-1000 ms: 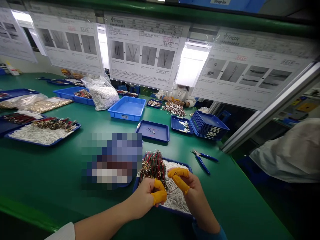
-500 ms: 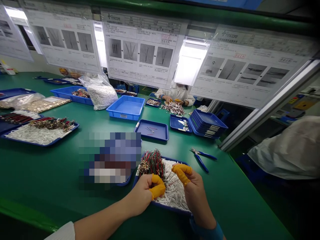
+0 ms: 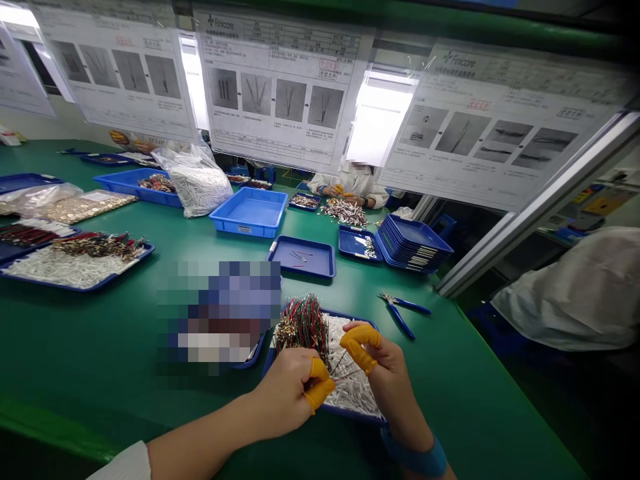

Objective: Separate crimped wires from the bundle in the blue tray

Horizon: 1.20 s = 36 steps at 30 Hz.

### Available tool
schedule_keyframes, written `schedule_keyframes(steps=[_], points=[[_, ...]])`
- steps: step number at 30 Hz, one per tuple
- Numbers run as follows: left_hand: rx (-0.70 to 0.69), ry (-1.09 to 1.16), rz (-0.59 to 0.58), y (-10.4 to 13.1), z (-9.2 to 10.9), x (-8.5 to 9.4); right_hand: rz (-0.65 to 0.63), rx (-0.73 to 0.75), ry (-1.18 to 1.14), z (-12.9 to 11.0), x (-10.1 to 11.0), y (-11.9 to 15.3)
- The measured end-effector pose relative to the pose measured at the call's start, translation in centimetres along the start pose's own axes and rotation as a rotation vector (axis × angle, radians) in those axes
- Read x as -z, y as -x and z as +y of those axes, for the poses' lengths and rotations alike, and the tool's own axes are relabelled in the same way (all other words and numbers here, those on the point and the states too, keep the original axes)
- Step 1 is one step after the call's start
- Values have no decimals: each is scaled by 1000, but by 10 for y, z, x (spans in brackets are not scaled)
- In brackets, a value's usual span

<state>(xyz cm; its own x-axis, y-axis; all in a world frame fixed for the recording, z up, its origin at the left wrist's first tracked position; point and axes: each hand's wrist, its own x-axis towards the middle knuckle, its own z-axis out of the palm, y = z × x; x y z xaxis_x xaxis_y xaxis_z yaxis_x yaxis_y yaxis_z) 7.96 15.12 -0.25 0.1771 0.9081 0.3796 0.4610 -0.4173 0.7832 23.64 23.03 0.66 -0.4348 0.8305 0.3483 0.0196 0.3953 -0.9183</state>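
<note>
Yellow finger cots cover the thumb and forefinger of both my hands. My left hand (image 3: 290, 387) pinches a small group of thin wires (image 3: 344, 364), dark and red, which fan out to the right. At the upper ends of these wires my right hand (image 3: 385, 370) is closed in a pinch, thumb against forefinger. Both hands are over a blue tray (image 3: 357, 418) filled with short white tubes (image 3: 347, 401). A thick bundle of red, green and black wires (image 3: 306, 323) with metal ends lies on the tubes at the tray's left, just behind my left hand.
Blue-handled cutting pliers (image 3: 404, 312) lie right of the tray. Behind are a shallow tray with loose wires (image 3: 320, 268), a light blue bin (image 3: 247, 217) and stacked trays (image 3: 417, 243). Another filled tray (image 3: 90, 287) stands left. A co-worker (image 3: 350, 183) sits opposite, beneath hanging instruction sheets (image 3: 280, 87).
My left hand has moved slightly right and down along the wires, toward my right hand. The right fingers are bent a little more. The whole view has shifted slightly.
</note>
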Motion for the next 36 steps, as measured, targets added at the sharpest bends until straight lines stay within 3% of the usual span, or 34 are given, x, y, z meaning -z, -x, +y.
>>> schedule_keyframes(steps=[4, 7, 10, 12, 17, 30, 36], points=[[93, 11, 44, 0, -5, 3, 68, -169, 8, 4, 15, -9], [214, 72, 103, -2, -4, 6, 47, -259, 267, 12, 22, -11], [272, 121, 112, -3, -3, 7, -139, -193, 622, 18, 19, -9], [294, 134, 90, -3, -2, 7, -217, -134, 738, 19, 13, -6], [333, 149, 59, -4, -1, 6, -258, -110, 838, 18, 5, -4], [372, 203, 51, -3, -3, 3, -210, -166, 782, 15, 4, -3], [448, 465, 84, -5, -1, 4, -163, -181, 590, 14, 7, -5]])
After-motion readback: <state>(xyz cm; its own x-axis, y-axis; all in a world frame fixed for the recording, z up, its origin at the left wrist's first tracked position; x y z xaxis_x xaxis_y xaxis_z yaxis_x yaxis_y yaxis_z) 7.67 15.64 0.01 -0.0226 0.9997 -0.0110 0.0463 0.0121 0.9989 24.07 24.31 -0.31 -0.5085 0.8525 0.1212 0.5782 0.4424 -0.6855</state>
